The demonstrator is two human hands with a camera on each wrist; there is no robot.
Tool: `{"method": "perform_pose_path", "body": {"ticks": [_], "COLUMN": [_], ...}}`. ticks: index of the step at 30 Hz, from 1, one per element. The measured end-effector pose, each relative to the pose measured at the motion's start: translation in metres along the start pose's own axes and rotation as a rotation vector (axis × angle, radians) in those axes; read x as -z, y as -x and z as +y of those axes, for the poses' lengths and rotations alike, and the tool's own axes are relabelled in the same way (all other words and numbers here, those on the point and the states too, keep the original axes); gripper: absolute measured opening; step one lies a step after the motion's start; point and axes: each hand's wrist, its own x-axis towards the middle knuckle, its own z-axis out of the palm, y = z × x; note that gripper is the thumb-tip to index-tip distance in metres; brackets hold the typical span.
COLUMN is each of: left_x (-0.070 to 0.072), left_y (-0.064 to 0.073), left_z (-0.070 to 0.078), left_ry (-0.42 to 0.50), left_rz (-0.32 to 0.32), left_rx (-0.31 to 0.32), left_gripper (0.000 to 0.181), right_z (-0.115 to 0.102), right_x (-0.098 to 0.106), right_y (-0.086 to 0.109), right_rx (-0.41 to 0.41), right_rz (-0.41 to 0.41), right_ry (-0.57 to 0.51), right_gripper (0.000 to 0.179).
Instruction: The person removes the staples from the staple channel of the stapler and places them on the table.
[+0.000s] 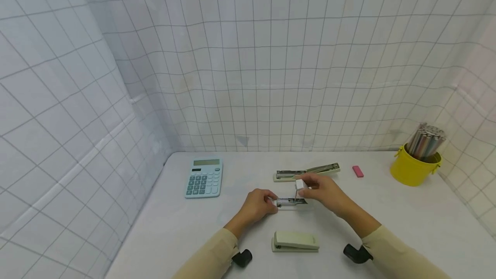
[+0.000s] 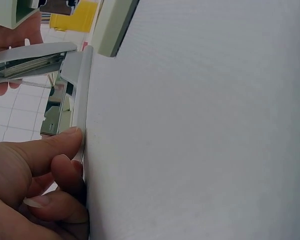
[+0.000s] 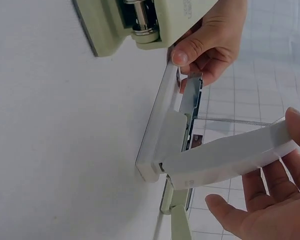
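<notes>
A white stapler lies opened in the middle of the table, its cover [image 3: 230, 155] swung steeply up from the base [image 3: 162, 130]. My left hand [image 1: 258, 202] pinches the base's front end between thumb and fingers. My right hand [image 1: 323, 192] holds the free end of the raised cover, thumb on one side and fingers on the other. A thin spring [image 3: 235, 121] stretches from the cover to the metal magazine [image 3: 191, 95]. Closer to me sits a closed pale green stapler [image 1: 295, 241]. Behind the hands rests another green stapler [image 1: 325, 168], folded open.
A light blue calculator [image 1: 203, 178] lies at the left. Toward the back right are a pink eraser-like block [image 1: 358, 171] and a yellow bucket [image 1: 410, 170] filled with a bundle of pencils [image 1: 426, 140]. Gridded white sheets [image 1: 271, 76] hang around the table.
</notes>
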Motion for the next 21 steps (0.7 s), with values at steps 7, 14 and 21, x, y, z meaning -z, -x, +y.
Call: {"method": "perform_pose_path", "body": {"ticks": [7, 14, 21], "left_x": [0.001, 0.001, 0.000], "left_y": [0.000, 0.001, 0.000], "left_z": [0.001, 0.004, 0.001], "left_ry": [-0.006, 0.002, 0.029], "left_rz": [0.001, 0.009, 0.003], "left_rx": [-0.008, -0.004, 0.017], "left_gripper": [0.026, 0.025, 0.025], "right_z": [0.010, 0.019, 0.039], "right_x": [0.011, 0.018, 0.043], "right_y": [0.007, 0.012, 0.027], "right_rx": [0.051, 0.116, 0.111], "right_rz": [0.011, 0.022, 0.018], "right_ry": [-0.072, -0.159, -0.181], "right_gripper": [0.048, 0.043, 0.042]}}
